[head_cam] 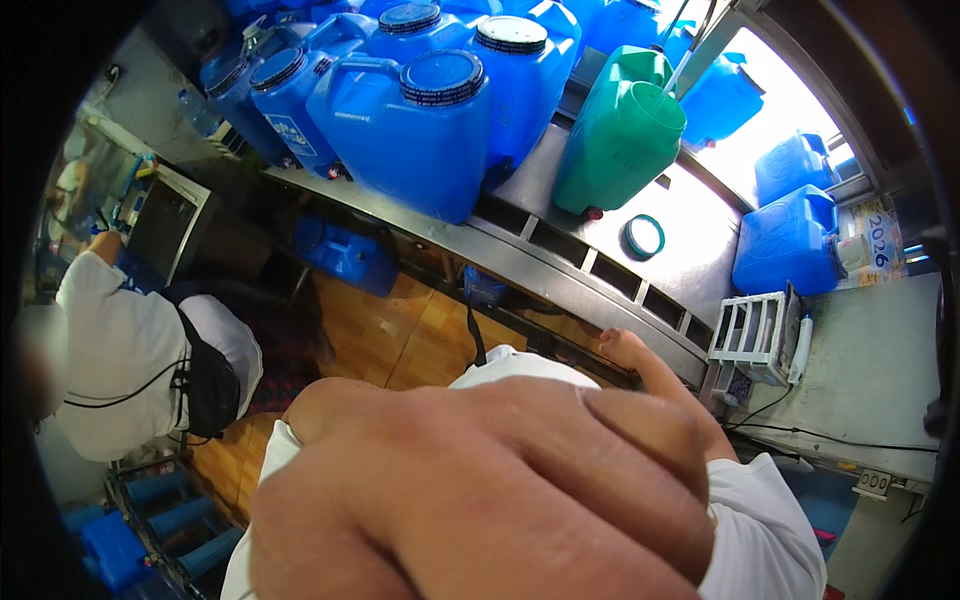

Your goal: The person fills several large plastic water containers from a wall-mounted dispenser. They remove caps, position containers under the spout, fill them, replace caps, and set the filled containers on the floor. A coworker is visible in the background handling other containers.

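My left hand is very close to the camera and fills the lower middle of the head view. Its back and bent fingers show, but the fingertips are hidden. Beside the front edge of the stainless steel counter is my right hand, small and loosely curled; nothing shows in it. On the counter stands a green plastic water jug with its mouth uncovered and a pale tube at the opening. A round green-rimmed screw cap lies on the metal near the jug.
Several capped blue water jugs crowd the counter's left part. Another blue jug stands at the right by a white plastic rack. A person in white is at the left. Below them is a roller conveyor; a cable crosses the right side.
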Demonstrator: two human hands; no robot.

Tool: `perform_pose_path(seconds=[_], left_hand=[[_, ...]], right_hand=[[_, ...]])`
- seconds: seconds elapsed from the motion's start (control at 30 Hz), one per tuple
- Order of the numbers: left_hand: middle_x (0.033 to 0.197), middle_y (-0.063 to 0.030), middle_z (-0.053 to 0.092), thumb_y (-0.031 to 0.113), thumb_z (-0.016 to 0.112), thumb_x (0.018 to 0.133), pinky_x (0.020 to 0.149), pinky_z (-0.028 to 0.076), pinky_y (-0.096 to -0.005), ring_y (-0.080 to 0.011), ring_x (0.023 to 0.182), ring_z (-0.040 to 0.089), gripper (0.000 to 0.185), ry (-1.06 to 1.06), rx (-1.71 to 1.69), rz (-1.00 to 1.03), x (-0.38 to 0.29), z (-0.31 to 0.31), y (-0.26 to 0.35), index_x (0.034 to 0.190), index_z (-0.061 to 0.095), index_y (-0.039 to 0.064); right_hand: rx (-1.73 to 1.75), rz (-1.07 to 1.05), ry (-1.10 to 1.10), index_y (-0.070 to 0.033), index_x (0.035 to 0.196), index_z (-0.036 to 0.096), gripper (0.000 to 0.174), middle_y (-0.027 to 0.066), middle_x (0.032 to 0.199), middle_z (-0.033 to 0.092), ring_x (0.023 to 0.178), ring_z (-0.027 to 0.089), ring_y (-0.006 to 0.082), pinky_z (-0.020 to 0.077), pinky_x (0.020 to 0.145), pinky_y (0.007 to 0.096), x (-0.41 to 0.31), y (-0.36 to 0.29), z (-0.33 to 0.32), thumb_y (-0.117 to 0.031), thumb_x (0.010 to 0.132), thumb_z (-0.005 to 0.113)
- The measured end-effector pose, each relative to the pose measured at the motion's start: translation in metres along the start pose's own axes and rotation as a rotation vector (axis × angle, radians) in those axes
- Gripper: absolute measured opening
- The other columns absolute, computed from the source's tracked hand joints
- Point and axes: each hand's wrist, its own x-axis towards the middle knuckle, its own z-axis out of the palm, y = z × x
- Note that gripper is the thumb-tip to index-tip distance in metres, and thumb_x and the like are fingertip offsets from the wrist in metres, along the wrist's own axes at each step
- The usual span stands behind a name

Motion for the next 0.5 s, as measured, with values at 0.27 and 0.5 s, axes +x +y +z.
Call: perform_pose_path(seconds=[0.27,0.5], left_hand=[[0.078,-0.0010,0.064,0.021,0.070,0.086,0.064,0.041,-0.0322,-0.0146,0.067,0.060,0.010,-0.103,-0.063,-0.004,-0.010,0.006,-0.026,0.081,0.067,0.013],[0.086,-0.0078,0.066,0.027,0.071,0.087,0.068,0.047,-0.0368,-0.0250,0.078,0.063,0.022,-0.395,0.118,-0.403,-0.039,-0.030,-0.031,0.089,0.067,0.006]], right_hand=[[-0.094,-0.216,0.007,-0.002,0.102,0.066,0.037,0.0207,0.106,0.066,0.101,0.062,0.0353,0.0483,0.089,0.0415,0.031,0.056,0.032,-0.033,0.082,0.062],[-1.138,-0.831,-0.064,-0.005,0.119,0.062,0.044,0.0170,0.115,0.065,0.107,0.062,0.0344,0.0495,0.090,0.0432,0.038,0.019,-0.003,-0.032,0.084,0.065]])
